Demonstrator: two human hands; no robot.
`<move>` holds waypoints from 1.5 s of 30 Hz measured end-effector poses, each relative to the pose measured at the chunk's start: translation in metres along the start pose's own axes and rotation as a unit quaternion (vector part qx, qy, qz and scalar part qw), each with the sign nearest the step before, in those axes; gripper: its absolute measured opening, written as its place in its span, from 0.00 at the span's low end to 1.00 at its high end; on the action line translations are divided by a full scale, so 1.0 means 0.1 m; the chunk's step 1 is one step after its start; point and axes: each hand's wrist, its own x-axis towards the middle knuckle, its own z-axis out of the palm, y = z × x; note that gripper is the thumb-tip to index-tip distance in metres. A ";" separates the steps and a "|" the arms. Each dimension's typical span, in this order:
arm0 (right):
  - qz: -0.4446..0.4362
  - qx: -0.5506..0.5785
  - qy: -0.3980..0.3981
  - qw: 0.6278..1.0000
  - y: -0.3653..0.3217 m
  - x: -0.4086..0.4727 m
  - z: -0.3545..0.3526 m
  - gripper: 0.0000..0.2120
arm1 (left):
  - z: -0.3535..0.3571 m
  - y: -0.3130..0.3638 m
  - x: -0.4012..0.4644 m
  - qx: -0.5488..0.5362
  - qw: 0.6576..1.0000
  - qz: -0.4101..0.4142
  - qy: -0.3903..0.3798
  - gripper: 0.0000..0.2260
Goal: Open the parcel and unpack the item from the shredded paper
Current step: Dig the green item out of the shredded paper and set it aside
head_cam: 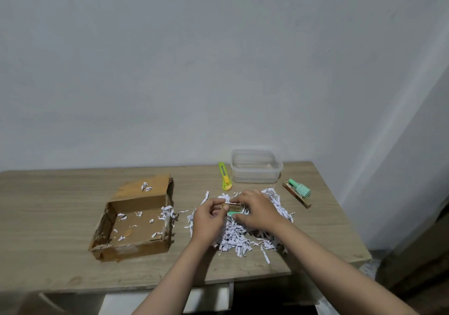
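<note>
An opened cardboard parcel [136, 220] lies left of centre on the table, its flap folded back, with a few paper strips inside. A heap of white shredded paper [243, 237] is spread to its right. Over that heap my left hand [210, 217] and my right hand [257, 211] hold between them a small flat item [234, 208] with a tan and green card. A bit of mint green shows just under it. Fingers hide both of its ends.
A yellow-green utility knife [224, 176] and a clear plastic tub [256, 166] stand behind the heap. A mint-green bottle on a brown card [300, 190] lies at the right. The table's front edge [170, 288] is near my forearms.
</note>
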 end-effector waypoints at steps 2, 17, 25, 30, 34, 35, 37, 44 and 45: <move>-0.001 0.010 0.002 1.000 -0.02 0.02 -0.03 0.17 | -0.01 0.00 -0.01 -0.016 1.000 0.001 -0.012 0.09; 0.108 0.262 0.069 0.957 -0.06 0.02 -0.18 0.09 | 0.03 -0.11 -0.06 0.015 0.999 -0.034 -0.032 0.07; 0.108 0.280 0.087 0.950 -0.03 0.01 -0.25 0.09 | 0.11 0.00 -0.06 0.010 0.999 -0.029 -0.021 0.04; 0.110 0.307 0.103 0.940 -0.02 -0.04 -0.30 0.08 | 0.09 -0.14 -0.03 0.211 0.977 -0.017 0.037 0.10; 0.106 0.310 0.099 0.940 -0.01 -0.08 -0.37 0.08 | 0.02 -0.11 0.01 0.165 0.982 0.047 0.084 0.17; 0.105 0.311 0.098 0.940 -0.01 -0.09 -0.38 0.08 | 0.00 -0.08 0.01 0.136 0.985 0.051 0.089 0.19; 0.104 0.311 0.103 0.939 0.00 -0.11 -0.40 0.08 | -0.03 -0.02 0.00 0.092 0.990 0.034 0.099 0.22; 0.111 0.310 0.143 0.933 0.11 -0.17 -0.51 0.09 | -0.11 -0.21 -0.05 0.128 0.983 0.023 0.127 0.30; 0.116 0.311 0.155 0.931 0.14 -0.18 -0.54 0.08 | -0.13 -0.27 -0.06 0.169 0.977 0.043 0.121 0.27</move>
